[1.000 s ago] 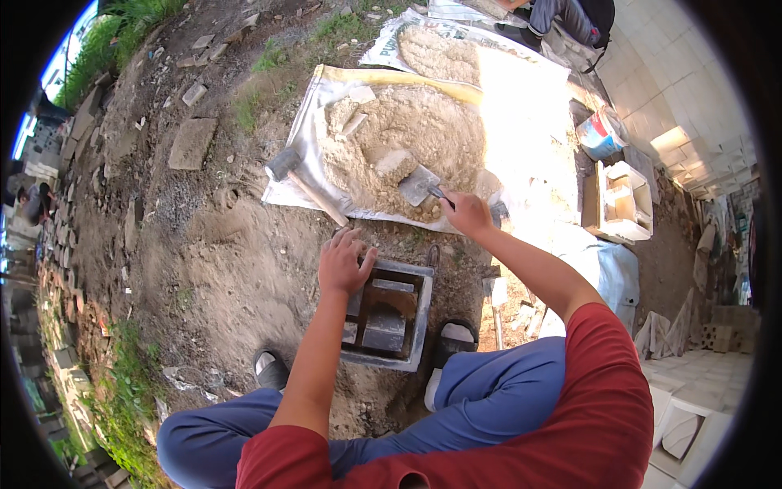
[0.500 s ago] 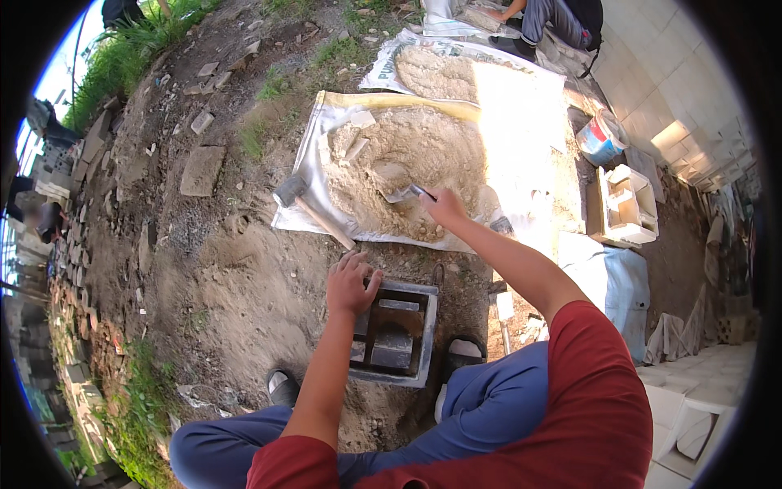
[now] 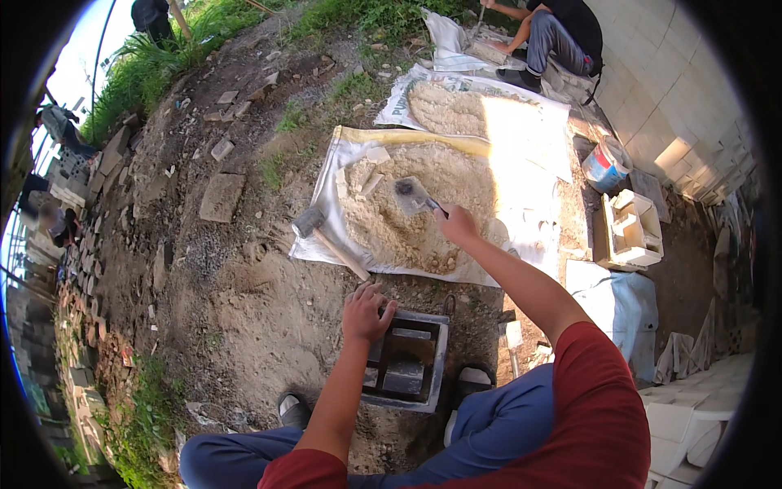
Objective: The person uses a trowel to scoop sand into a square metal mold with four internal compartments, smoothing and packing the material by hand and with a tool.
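A small trowel [image 3: 410, 196] is gripped in my right hand [image 3: 459, 225], its pale, smeared blade pointing left over a heap of sandy dry mix [image 3: 456, 175]. The heap lies on a white woven sack [image 3: 326, 183] with a yellow edge. Fingers spread, my left hand [image 3: 368, 313] rests at the far left corner of a dark metal block mould [image 3: 440, 359]. The mould stands on the ground between my feet, and dark inner parts show through its open top. Just beyond my left hand, a mallet [image 3: 340, 254] lies with its head on the sack.
Another sack with sandy mix [image 3: 444, 106] lies farther back, near a crouching person [image 3: 562, 41]. To the right stand a bucket [image 3: 606, 165] and pale hollow blocks [image 3: 634, 232] beside a wall. A flat stone [image 3: 222, 198] and rubble are at the left.
My right hand has lifted the trowel out of the hollow in the mix, and its blade now shows whole. My left hand stays at the mould's corner. The whole view has shifted slightly.
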Available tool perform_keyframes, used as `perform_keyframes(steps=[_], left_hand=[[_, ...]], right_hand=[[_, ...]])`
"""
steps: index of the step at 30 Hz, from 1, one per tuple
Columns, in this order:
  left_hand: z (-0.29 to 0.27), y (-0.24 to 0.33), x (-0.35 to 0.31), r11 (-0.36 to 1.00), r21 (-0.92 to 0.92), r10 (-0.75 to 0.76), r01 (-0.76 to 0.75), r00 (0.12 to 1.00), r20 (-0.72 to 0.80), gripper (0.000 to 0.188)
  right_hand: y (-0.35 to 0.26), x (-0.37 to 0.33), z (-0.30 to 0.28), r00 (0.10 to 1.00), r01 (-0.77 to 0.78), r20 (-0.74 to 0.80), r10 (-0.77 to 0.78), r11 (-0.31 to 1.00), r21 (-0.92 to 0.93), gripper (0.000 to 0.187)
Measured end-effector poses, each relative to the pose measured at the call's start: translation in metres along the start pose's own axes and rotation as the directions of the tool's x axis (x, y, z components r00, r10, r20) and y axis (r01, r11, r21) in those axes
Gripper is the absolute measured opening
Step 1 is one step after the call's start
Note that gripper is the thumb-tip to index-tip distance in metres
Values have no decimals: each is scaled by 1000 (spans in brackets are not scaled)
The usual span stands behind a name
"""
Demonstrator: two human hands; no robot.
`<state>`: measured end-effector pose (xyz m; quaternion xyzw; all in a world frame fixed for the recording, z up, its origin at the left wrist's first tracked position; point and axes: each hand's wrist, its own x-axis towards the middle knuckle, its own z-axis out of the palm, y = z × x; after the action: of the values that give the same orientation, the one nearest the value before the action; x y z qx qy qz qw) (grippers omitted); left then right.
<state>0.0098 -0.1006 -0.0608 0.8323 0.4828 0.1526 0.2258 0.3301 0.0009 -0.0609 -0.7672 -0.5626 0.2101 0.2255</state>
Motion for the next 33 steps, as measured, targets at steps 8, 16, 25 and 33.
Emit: perform_keyframes(steps=[8,16,25,33], left_hand=[[0,2,-4,1000,29,4,-4,1000,5,28],[-17,-11,24,1000,26,13,-11,997,-76,29],[-26,-13,35,995,82,55,-49,996,-75,33],[-20,-4,38,997,40,72,-69,994,-85,32]], right_hand=[[24,-32,-2,976,-3,214,39,986,-164,35],[-5,-17,-89,945,113,326,-16,953,-281,35],[14,-40,-94,967,169,242,-76,905,-391,34],[27,-56,-89,979,158,182,-91,903,-399,32]])
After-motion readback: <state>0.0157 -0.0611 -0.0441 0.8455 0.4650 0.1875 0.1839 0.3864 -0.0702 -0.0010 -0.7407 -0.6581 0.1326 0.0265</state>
